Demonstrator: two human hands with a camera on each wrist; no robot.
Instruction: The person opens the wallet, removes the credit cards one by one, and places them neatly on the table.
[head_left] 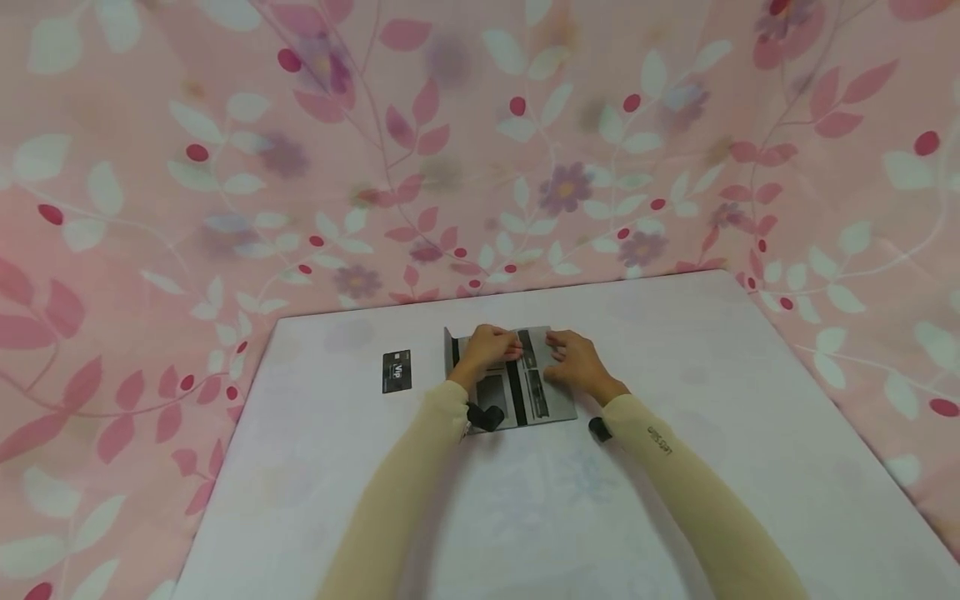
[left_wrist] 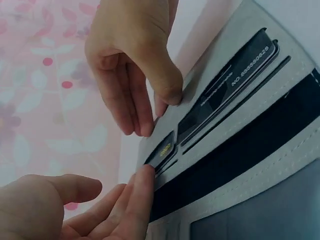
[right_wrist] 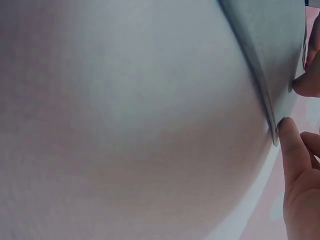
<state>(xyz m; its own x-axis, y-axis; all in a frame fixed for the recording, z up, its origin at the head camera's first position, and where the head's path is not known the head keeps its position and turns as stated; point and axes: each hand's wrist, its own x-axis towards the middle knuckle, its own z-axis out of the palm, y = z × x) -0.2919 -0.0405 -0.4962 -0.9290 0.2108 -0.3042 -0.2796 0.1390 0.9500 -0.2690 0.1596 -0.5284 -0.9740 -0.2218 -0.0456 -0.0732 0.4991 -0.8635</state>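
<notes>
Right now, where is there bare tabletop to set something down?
The table is bare between the right hand and the right edge, and between the black card and the left edge. Crowded: the open wallet, with the left hand and right hand both over it.

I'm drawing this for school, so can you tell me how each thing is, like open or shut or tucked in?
Wallet: open, left flap tilted up
Loose VIP card: flat on the table, apart from the wallet
Numbered card: partly tucked into the wallet
Card with yellow lettering: partly tucked in
Left hand: fingers extended, at that card
Right hand: thumb tip at the wallet
</notes>
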